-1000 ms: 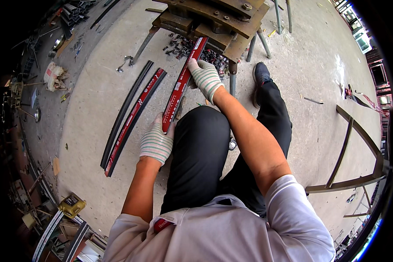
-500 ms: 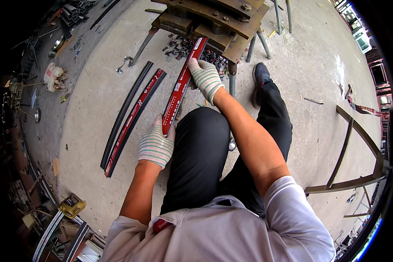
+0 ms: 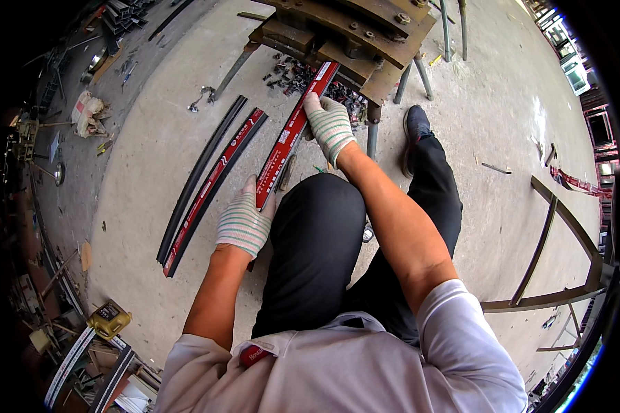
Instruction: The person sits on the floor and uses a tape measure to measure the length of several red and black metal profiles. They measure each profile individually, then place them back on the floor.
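Note:
Both my hands wear striped knit gloves. A long red metal strip [image 3: 289, 138] runs from my left knee up into a heavy brown metal machine [image 3: 351, 34]. My left hand [image 3: 243, 221] holds the strip's near end. My right hand [image 3: 329, 125] grips it farther up, close to the machine. I sit with my black-trousered legs either side of the machine's leg.
Two more long strips, one red [image 3: 213, 182] and one black [image 3: 198, 172], lie on the concrete floor to my left. Small dark metal scraps [image 3: 293, 72] are piled under the machine. A bent metal frame [image 3: 551, 255] stands at right. Clutter and a yellow device [image 3: 109, 318] line the left edge.
The red strip has slid a little farther into the machine, and my right hand moved up with it. My left hand stays at the near end.

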Motion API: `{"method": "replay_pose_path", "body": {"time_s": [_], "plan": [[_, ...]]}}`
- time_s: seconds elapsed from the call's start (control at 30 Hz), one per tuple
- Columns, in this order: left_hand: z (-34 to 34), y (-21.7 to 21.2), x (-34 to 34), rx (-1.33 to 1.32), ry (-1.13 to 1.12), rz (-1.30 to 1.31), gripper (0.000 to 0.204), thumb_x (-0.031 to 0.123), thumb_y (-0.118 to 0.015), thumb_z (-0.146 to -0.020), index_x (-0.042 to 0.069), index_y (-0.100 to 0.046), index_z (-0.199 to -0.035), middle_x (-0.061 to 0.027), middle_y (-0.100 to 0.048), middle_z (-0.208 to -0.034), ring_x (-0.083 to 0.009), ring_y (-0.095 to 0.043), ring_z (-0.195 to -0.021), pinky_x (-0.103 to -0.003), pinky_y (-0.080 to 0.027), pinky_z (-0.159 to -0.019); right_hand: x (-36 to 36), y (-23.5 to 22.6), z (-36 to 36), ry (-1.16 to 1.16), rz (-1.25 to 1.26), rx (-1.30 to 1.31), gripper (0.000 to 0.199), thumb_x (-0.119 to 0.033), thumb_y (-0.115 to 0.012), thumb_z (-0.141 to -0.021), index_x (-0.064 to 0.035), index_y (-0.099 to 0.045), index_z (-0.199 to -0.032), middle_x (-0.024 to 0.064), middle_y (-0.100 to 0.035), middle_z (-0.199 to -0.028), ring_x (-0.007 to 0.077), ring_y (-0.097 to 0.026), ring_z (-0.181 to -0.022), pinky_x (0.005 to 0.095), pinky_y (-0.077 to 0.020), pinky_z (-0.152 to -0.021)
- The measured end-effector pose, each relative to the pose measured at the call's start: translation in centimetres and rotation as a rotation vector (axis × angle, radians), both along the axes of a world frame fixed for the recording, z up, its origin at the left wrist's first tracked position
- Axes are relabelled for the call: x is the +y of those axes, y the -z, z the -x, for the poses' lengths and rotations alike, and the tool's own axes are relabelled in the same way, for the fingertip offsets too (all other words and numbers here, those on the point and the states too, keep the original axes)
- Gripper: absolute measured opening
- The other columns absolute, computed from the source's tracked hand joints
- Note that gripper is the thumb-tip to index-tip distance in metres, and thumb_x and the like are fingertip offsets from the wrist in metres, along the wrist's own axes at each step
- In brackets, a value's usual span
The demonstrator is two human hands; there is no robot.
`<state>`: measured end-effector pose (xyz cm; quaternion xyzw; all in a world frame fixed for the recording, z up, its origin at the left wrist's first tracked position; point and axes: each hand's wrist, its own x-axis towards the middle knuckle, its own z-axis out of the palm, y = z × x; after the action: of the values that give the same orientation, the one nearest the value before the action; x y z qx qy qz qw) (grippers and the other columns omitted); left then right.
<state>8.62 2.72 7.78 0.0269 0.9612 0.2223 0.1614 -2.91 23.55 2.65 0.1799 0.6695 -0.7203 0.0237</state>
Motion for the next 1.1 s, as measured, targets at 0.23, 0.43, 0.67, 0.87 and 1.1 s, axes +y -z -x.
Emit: {"method": "replay_pose_path", "body": {"time_s": [0.23,0.43,0.67,0.87,1.1], "plan": [[1.0,1.1,-1.1,-0.042,0.014,0.005,0.058,0.034,-0.057,-0.101,-0.002,-0.049,-0.146,-0.0309,-0.059,-0.135,-0.0430,-0.059,-0.124,-0.044,-0.047,-0.107,-0.6,0.6,0.4,0.008,0.010,-0.021,0.046,-0.040,-0.053,-0.105,0.0040,-0.065,-0.098,0.0103,-0.067,-0.071,0.0168,-0.060,-0.049,0.0308,-0.0496,-0.047],[1.7,-0.2,-1.1,-0.070,0.018,0.079,0.060,0.037,-0.057,-0.102,-0.001,-0.047,-0.146,-0.0316,-0.058,-0.136,-0.0431,-0.059,-0.124,-0.045,-0.048,-0.106,-0.9,0.7,0.6,0.037,0.055,-0.009,0.046,-0.041,-0.052,-0.105,0.0029,-0.063,-0.096,0.0088,-0.065,-0.069,0.0164,-0.058,-0.047,0.0298,-0.0474,-0.046],[0.1,0.3,-0.3,-0.009,0.007,0.020,0.056,0.031,-0.058,-0.102,-0.002,-0.047,-0.145,-0.0317,-0.063,-0.128,-0.0450,-0.063,-0.115,-0.048,-0.051,-0.100,-0.8,0.2,0.4,0.052,0.079,-0.042,0.046,-0.042,-0.052,-0.105,0.0011,-0.063,-0.097,0.0067,-0.064,-0.069,0.0143,-0.055,-0.045,0.0294,-0.0453,-0.045],[0.4,0.2,0.1,-0.044,0.010,0.061,0.056,0.029,-0.059,-0.101,-0.002,-0.046,-0.146,-0.0319,-0.062,-0.128,-0.0454,-0.063,-0.115,-0.047,-0.051,-0.101,-0.7,1.5,0.6,0.073,0.116,0.004,0.042,-0.042,-0.051,-0.107,-0.0035,-0.063,-0.094,0.0046,-0.064,-0.071,0.0132,-0.052,-0.046,0.0275,-0.0440,-0.042],[0.9,0.8,-1.0,-0.047,0.017,-0.020,0.057,0.030,-0.060,-0.101,-0.001,-0.046,-0.146,-0.0305,-0.062,-0.131,-0.0440,-0.062,-0.118,-0.047,-0.050,-0.102,-0.9,2.3,1.0,0.073,-0.127,-0.025,0.051,-0.044,-0.050,-0.104,0.0029,-0.065,-0.093,0.0110,-0.066,-0.071,0.0202,-0.061,-0.056,0.0363,-0.0495,-0.056]]}}
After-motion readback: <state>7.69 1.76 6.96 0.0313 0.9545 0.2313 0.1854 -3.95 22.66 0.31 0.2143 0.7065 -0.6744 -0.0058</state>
